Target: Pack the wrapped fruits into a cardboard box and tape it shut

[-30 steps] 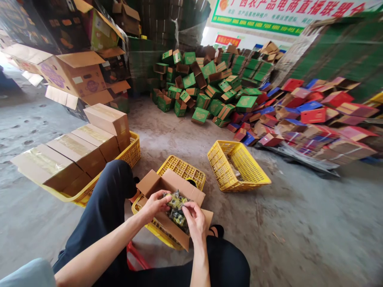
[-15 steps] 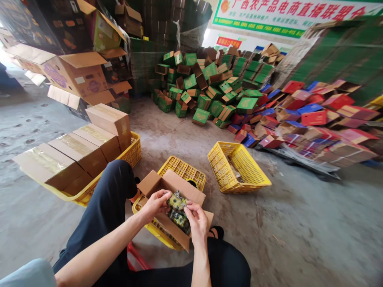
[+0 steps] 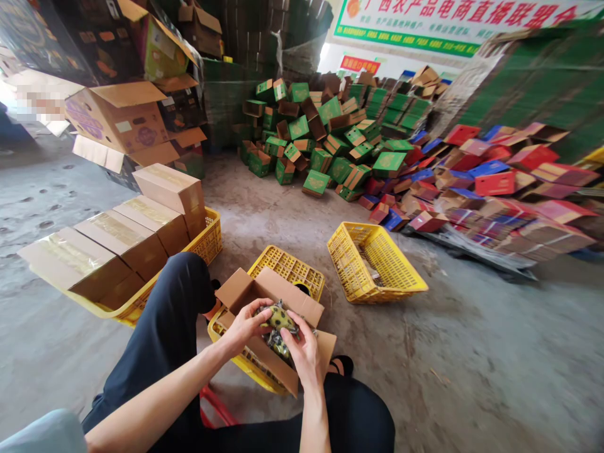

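An open brown cardboard box (image 3: 245, 289) rests on a yellow plastic crate (image 3: 287, 267) between my knees. Inside it lies a clear plastic bag of green-yellow fruit (image 3: 280, 319). My left hand (image 3: 245, 327) pinches the gathered top of the bag from the left. My right hand (image 3: 304, 349) grips the same bag from the right, its fingers curled over the plastic. Both hands sit close together over the box opening.
Several taped brown boxes (image 3: 117, 236) lie on a yellow crate (image 3: 210, 236) at my left. An empty yellow crate (image 3: 372, 261) stands tilted on the concrete floor ahead. Heaps of green boxes (image 3: 325, 135) and red and blue boxes (image 3: 491, 182) fill the back and right.
My hands have drawn closer together over the bag, bunching its top; the right hand moved left and slightly down. Everything else stayed in place.
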`<state>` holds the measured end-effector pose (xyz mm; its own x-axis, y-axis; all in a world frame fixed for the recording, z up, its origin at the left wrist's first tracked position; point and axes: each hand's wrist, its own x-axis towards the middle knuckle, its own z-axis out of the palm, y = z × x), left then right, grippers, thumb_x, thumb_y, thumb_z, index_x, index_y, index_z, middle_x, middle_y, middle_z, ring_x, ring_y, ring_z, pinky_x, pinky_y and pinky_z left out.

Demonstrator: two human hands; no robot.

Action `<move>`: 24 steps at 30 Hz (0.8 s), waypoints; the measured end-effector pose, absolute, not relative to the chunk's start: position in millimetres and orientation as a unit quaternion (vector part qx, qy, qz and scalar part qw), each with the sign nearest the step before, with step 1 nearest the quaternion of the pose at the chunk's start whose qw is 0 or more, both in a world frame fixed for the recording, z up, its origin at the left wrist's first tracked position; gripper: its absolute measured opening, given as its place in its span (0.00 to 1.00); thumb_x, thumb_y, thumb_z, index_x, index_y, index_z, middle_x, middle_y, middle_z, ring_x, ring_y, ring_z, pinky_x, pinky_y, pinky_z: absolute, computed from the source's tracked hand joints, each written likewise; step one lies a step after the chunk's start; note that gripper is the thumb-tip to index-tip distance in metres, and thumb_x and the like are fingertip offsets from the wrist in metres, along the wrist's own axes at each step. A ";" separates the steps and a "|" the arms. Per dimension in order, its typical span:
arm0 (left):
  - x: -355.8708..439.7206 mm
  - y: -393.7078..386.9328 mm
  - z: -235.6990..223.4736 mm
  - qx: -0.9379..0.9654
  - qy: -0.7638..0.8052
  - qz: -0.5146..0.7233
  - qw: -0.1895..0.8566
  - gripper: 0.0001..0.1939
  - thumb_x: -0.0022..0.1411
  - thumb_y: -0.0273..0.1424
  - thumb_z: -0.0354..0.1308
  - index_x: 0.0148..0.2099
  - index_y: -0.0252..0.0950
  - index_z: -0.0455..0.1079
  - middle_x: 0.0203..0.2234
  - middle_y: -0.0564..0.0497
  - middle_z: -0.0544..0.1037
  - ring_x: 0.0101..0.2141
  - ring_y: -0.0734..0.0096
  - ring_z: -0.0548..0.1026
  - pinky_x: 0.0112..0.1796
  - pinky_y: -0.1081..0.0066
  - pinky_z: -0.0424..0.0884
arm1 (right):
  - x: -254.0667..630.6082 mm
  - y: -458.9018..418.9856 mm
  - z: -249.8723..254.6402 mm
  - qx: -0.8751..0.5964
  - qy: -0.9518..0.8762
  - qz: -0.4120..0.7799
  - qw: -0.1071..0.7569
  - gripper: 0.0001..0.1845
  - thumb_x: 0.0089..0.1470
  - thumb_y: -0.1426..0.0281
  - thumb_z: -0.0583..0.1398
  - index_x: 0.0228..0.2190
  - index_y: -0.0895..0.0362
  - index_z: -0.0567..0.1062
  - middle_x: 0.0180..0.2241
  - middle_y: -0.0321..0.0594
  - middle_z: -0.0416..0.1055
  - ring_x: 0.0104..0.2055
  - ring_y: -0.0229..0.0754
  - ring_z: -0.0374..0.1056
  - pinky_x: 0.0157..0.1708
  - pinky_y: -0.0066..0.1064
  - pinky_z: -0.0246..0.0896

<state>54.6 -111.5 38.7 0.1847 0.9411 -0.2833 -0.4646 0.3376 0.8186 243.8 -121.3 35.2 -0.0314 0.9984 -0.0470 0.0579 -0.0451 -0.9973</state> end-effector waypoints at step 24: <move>48.8 -107.9 30.3 0.241 0.390 0.495 0.739 0.35 0.49 0.41 0.78 0.56 0.35 0.72 0.46 0.43 0.79 0.42 0.64 0.80 0.42 0.68 0.76 | 241.2 -122.3 31.5 -0.497 -0.447 0.582 0.463 0.37 0.53 0.51 0.68 0.61 0.48 0.71 0.57 0.47 0.76 0.56 0.54 0.75 0.53 0.47 0.74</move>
